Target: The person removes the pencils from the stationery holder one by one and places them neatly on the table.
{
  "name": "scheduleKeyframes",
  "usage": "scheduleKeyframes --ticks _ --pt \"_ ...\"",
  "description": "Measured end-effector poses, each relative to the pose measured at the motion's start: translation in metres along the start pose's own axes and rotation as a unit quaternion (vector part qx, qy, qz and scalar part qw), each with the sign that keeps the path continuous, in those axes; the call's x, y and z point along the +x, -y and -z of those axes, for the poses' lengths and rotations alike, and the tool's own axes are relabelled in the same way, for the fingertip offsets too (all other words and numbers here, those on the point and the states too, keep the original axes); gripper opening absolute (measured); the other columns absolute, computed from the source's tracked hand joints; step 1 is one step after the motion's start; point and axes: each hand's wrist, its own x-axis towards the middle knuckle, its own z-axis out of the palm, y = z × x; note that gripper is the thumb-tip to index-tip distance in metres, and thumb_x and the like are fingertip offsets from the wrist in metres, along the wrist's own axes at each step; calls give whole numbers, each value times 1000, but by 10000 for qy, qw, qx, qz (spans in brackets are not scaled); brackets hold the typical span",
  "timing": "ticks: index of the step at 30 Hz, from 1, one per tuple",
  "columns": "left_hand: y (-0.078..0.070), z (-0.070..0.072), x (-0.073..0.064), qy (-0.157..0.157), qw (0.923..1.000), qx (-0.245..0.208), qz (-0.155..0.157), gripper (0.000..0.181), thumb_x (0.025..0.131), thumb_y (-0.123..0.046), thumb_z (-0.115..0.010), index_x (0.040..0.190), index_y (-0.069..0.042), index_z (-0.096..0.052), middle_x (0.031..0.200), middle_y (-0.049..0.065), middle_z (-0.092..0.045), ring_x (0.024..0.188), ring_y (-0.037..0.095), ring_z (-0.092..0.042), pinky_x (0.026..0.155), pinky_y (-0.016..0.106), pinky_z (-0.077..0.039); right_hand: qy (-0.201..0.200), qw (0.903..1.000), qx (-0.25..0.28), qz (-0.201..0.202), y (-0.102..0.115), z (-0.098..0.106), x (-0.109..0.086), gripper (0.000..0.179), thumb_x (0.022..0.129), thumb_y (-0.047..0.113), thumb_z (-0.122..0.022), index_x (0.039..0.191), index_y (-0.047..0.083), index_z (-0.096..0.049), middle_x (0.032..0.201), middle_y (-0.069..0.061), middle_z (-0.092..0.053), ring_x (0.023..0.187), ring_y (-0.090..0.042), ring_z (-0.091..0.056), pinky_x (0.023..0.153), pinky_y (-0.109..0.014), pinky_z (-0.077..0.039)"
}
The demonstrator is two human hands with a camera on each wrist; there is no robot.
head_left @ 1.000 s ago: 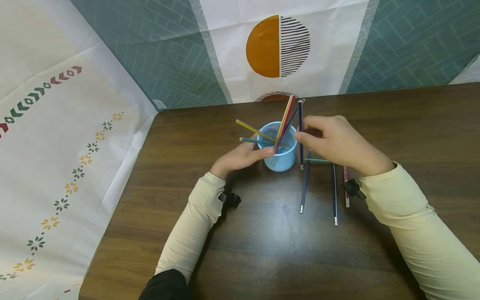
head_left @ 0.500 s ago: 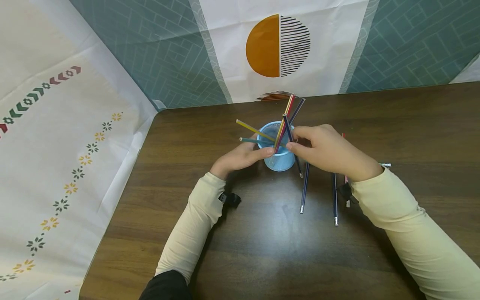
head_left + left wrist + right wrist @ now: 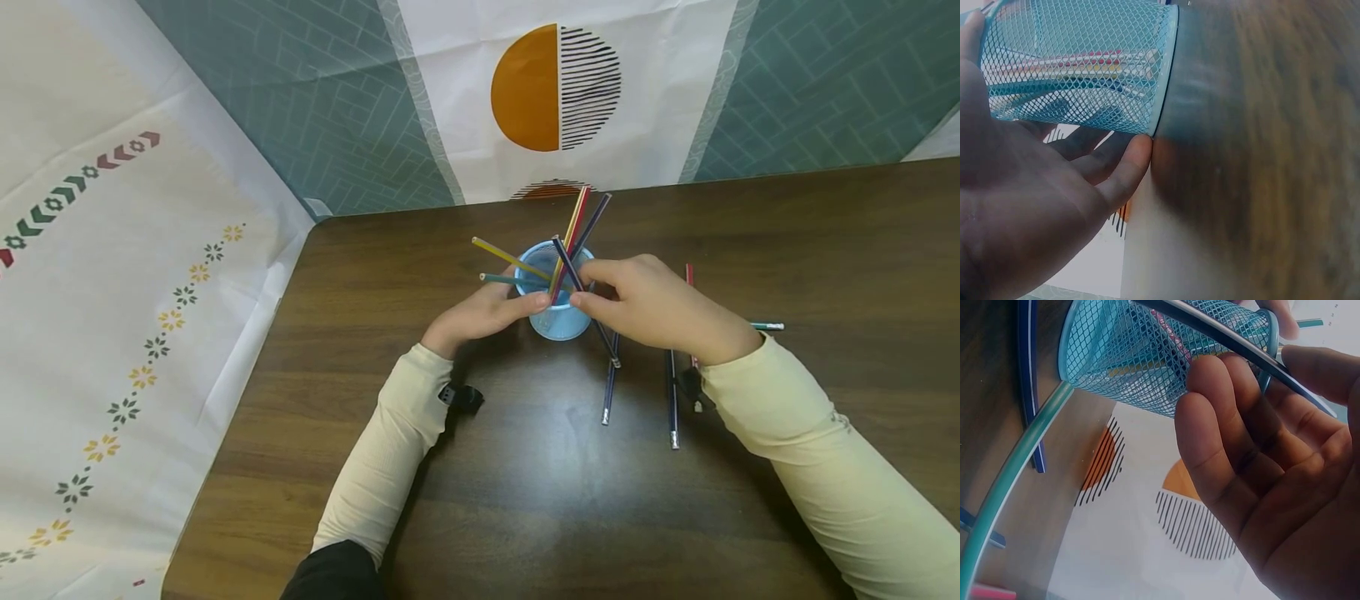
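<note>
A light blue mesh pencil cup [image 3: 558,327] stands on the wooden table. My left hand [image 3: 483,321] grips it from the left, thumb near the rim; in the left wrist view a fingertip reaches its base. Yellow [image 3: 506,256], teal [image 3: 510,281], red [image 3: 579,223] and dark blue pencils [image 3: 597,218] lean out of the cup. My right hand [image 3: 645,304] pinches another dark blue pencil [image 3: 1229,340] between thumb and fingers at the cup's right side. That pencil slants, its upper end over the cup's opening and its silver end outside, low on the right.
On the table [image 3: 487,500] right of the cup lie dark blue pencils [image 3: 672,417], a red pencil [image 3: 689,273] and a teal pencil [image 3: 1013,462], partly hidden by the right arm. A patterned cloth [image 3: 645,75] hangs behind the table's back edge.
My right hand has moved left and slightly down to the cup. The pencil in it has tipped from nearly upright to slanting over the opening. My left hand stays put.
</note>
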Motion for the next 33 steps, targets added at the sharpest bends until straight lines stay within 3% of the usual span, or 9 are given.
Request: scheduleKeyframes --ticks 33 --pt "0 1 1 46 9999 -100 -110 118 80 -86 -52 158 -4 -20 151 14 -41 133 23 -45 109 39 -39 82 9999 51 -67 -1 -1 2 19 102 27 -64 105 8 -67 66 0 -51 57 -17 -45 52 -34 -37"
